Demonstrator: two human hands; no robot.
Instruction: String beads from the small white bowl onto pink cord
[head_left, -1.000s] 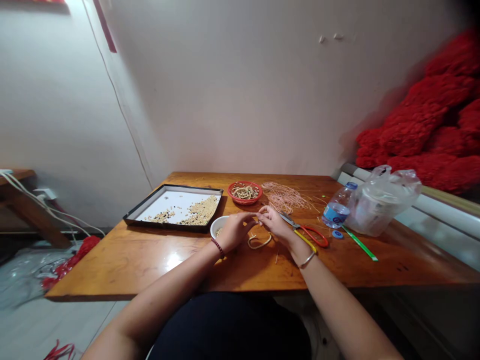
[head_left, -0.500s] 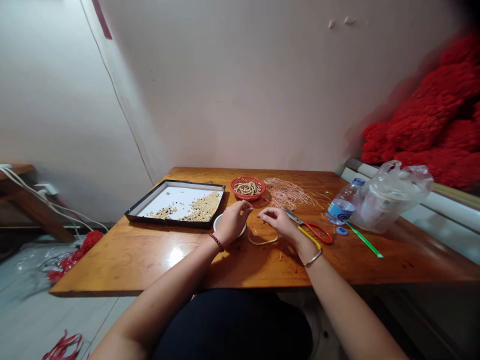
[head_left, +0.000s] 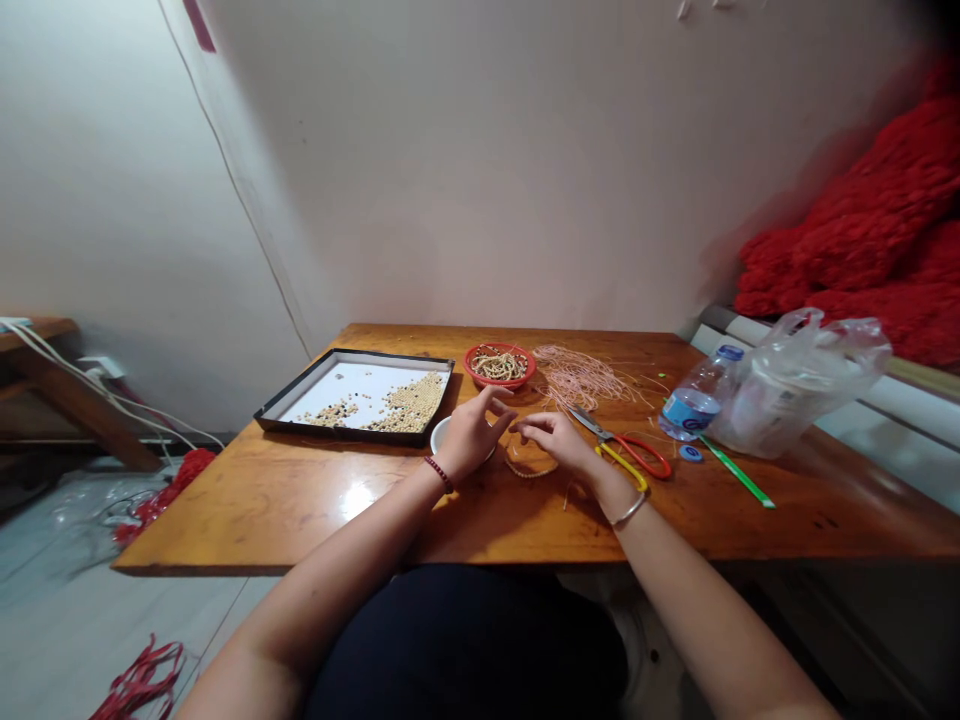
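Observation:
A loop of small tan beads on a thin cord hangs or rests low between my hands, just above or on the table. My right hand has its thumb and fingers pinched together at the cord of this loop. Close by, my left hand bends its index finger and thumb toward the same spot; its fingertips meet near the cord, which is too thin to follow there. Behind my left hand and partly hidden by it sits a white bowl. Scissors with red and yellow handles lie beyond my right wrist.
A black-rimmed tray with loose tan and dark beads lies left. Behind my hands stand a red basket of beaded strings and a pile of pink cords. At right are a water bottle, blue cap, green strip and plastic bag.
The left index finger has risen into an arch, and the fingertips of both hands have come closer together. The camera view has shifted slightly.

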